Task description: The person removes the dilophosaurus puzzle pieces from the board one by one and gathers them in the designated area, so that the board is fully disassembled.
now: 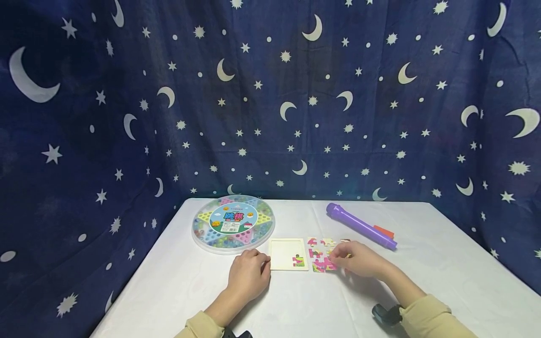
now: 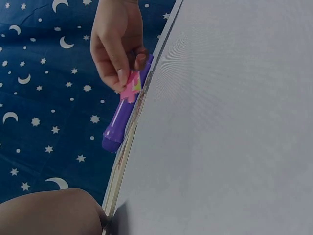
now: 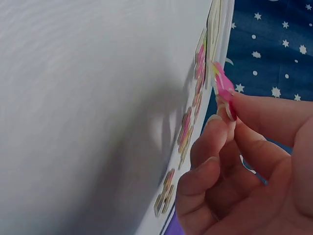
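Note:
My right hand pinches a pink jigsaw piece with a bit of yellow-green between thumb and fingertips, held up off the table. Below and beside that hand lie several loose jigsaw pieces, in pink, green and cream, close to the right of a shallow cream puzzle tray. One pink and green piece sits in the tray's lower right corner. At the tray's left edge my left hand holds on, fingers curled, thumb and forefinger against the rim; its other fingertips are hidden.
A round, clear-lidded Chinese checkers box with coloured marbles stands behind the left hand. Behind the right hand lies a purple microphone-shaped toy, with an orange-red thing beside it. A starry blue curtain surrounds the white table.

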The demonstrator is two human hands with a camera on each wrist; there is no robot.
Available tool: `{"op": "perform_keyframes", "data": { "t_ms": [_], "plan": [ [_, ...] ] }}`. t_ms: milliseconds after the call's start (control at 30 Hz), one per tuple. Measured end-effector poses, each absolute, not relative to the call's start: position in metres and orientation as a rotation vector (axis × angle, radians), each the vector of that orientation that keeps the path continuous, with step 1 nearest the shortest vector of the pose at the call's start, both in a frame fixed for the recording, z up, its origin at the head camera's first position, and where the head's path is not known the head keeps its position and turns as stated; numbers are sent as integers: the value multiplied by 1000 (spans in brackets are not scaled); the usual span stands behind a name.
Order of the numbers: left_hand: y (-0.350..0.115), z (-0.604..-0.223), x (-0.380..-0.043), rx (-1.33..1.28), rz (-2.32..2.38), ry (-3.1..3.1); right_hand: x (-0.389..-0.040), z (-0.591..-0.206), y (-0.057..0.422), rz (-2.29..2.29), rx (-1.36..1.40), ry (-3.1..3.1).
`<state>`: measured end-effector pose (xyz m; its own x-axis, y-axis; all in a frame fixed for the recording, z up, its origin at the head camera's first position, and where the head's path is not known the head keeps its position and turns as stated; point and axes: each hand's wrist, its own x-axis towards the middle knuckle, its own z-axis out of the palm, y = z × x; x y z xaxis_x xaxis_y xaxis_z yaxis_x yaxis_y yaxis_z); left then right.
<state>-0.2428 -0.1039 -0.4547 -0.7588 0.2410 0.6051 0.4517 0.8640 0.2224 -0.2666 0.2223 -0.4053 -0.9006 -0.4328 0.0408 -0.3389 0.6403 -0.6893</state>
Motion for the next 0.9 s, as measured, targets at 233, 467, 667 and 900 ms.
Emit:
{"op": "perform_keyframes", "data": {
  "t_ms": [233,467,667,900],
  "plan": [
    [-104,-455,-243,-503,-487,-2455,-264,-405,230,-1063,-548,2722],
    [-104,-456,-243,-501,-484,-2459,-264,-409,234,-1023,-497,2797],
    [-104,-457,-242,-501,-484,-2454,-265,-411,232,-994,-445,2845],
    [-104,-456,-242,-501,-486,-2451,-266,-407,219,-968,-436,2888]
  ]
}}
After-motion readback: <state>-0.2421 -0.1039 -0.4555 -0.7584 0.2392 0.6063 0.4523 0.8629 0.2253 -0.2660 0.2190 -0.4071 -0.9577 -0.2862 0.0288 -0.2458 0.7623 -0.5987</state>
